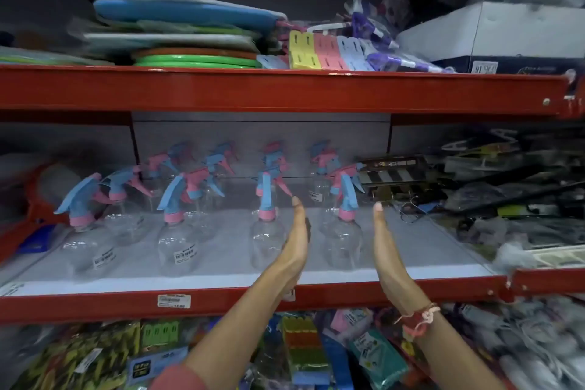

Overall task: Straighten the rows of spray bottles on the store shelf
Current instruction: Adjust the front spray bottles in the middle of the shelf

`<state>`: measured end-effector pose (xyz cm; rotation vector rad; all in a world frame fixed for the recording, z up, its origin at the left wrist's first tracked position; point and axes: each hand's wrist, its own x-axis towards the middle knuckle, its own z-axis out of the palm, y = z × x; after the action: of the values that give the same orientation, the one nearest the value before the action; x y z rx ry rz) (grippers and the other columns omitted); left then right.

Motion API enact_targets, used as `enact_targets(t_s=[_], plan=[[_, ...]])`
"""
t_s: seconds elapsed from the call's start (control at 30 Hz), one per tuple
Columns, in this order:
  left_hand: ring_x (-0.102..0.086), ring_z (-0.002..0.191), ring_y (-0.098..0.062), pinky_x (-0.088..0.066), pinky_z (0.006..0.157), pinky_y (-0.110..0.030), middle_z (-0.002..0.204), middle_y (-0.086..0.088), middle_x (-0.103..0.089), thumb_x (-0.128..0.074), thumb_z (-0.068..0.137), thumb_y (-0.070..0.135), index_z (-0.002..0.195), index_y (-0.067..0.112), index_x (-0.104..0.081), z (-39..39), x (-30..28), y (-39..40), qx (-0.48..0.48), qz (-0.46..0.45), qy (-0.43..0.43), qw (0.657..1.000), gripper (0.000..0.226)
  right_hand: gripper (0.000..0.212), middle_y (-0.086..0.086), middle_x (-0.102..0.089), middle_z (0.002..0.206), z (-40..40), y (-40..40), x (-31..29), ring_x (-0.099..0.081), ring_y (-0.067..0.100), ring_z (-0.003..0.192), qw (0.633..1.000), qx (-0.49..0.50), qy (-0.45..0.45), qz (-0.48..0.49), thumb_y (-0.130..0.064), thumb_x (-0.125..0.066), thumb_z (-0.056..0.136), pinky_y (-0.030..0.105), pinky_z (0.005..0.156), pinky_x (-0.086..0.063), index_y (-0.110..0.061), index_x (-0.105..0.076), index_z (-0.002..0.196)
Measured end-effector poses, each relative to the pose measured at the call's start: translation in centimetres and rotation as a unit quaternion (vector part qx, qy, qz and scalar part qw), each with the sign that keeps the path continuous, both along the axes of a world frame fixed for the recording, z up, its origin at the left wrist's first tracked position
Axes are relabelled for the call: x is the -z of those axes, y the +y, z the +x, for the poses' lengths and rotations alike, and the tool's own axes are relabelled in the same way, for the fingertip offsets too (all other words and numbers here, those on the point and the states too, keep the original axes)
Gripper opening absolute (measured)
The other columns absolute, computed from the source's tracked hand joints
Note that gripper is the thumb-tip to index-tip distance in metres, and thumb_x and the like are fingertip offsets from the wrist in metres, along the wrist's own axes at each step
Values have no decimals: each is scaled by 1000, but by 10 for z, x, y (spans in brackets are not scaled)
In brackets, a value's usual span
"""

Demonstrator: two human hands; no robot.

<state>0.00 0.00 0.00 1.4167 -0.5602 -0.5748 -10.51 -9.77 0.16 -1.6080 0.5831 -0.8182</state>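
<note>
Several clear spray bottles with pink and blue trigger heads stand in rows on the white middle shelf (221,283). The front row holds a far-left bottle (84,247), a second bottle (177,247), a third bottle (267,241) and a rightmost bottle (345,241); more stand behind. My left hand (294,244) is flat and upright, between the third and rightmost bottles. My right hand (387,250) is flat too, just right of the rightmost bottle. The palms face each other across that bottle; I cannot tell whether they touch it.
A red beam (285,90) of the upper shelf hangs above the bottles. Dark packaged goods (493,193) crowd the shelf's right side, and a red item (34,209) sits at the left. Packaged goods (304,355) fill the level below.
</note>
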Motion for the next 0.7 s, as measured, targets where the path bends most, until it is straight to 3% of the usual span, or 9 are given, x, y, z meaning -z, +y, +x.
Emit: enact_targets(t_s=[0.07,0.13,0.27,0.4,0.63,0.7], plan=[[-7,148,-19,-1,121,-39,160,-10,-1,-3,79,76,148,18,8,-1,0,-8,30,-24,53,998,90,100,0,-13,161,3,-8,-1,-17,18,146,996,-63,11,66,-81,-20,69,40,119,-12,-26,-12,152],[-5,148,-18,-2,120,-36,160,-10,2,0,77,78,148,20,12,-7,-1,-8,78,-15,64,995,93,108,2,-12,161,6,-16,2,-17,17,147,988,-114,16,100,-82,-19,66,39,120,-13,-18,-8,153],[-9,148,-20,-6,119,-35,160,-12,-4,4,78,76,150,14,6,-22,-4,-4,124,10,57,991,94,90,5,-16,160,1,-19,3,-19,17,146,984,-143,16,104,-69,-9,85,32,116,-16,-9,-10,152],[-8,148,-19,-5,119,-34,160,-11,-4,5,80,73,149,10,0,-34,-10,4,141,25,49,988,95,103,6,-20,159,-12,-23,1,-21,16,145,980,-169,36,102,-75,-10,75,33,118,-15,-5,-15,151],[-4,148,-17,-4,118,-33,161,-9,-3,0,74,80,150,14,-1,-45,1,14,174,27,51,983,101,86,-5,-30,152,-35,-19,6,-28,9,139,982,-166,52,72,-65,-1,88,26,113,-18,-10,-24,149],[-3,148,-17,-3,118,-33,160,-10,-2,3,77,77,150,13,-1,-50,-1,17,180,31,47,982,98,88,-1,-28,155,-38,-18,8,-26,12,142,982,-167,53,69,-68,-2,86,27,114,-17,-11,-24,149]])
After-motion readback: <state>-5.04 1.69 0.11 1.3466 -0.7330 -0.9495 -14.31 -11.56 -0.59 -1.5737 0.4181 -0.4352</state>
